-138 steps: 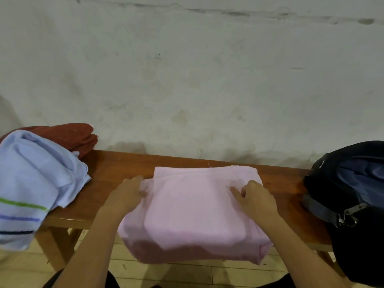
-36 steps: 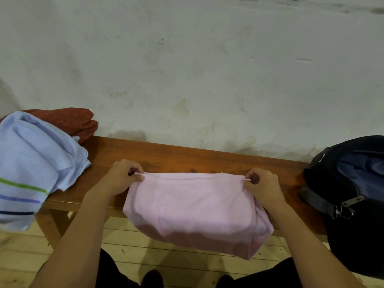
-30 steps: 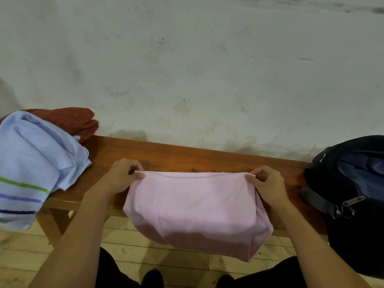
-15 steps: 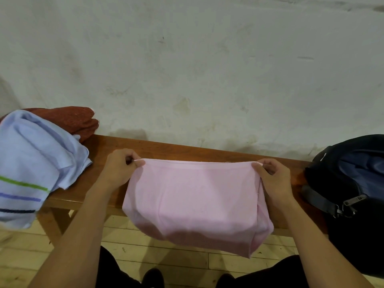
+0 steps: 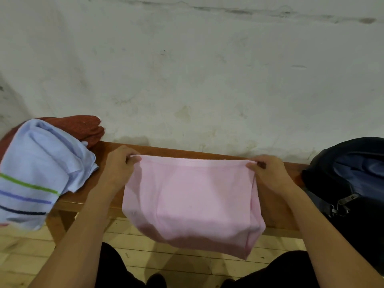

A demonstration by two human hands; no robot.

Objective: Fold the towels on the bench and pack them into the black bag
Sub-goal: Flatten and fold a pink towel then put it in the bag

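Pink towel [image 5: 191,200], part-folded, is held up by its top edge over the worktop [image 5: 276,213]; the lower half sags past the front edge and hangs over the floor [image 5: 187,260]. Left hand [image 5: 118,165] pinches the top left corner, fingers curled tight on the hem. Right hand [image 5: 268,171] pinches the top right corner the same way, thumb against forefinger. The top edge is pulled fairly taut between them; the right side shows a doubled layer near the bottom corner.

Blue towel [image 5: 41,169] with green, purple and dark stripes lies bunched at the worktop's left end, draping off the front. Red towel [image 5: 87,127] sits behind it, partly covered, against the wall [image 5: 187,69]. Neither looks folded yet. Black bag [image 5: 349,179] stands at the right end, its mouth open, just beside the right hand.

Judgement: mid-fold on the first towel, packing not started.

Risks:
- Pinch holds only the hem, so a slip at either corner drops the towel to the floor.
- Loose layers at the bottom right may shift when laid down, giving a crooked fold.
- Worktop is narrow, so the overhang may drag the towel off.
- Blue towel hangs far off the edge and could slide if bumped.
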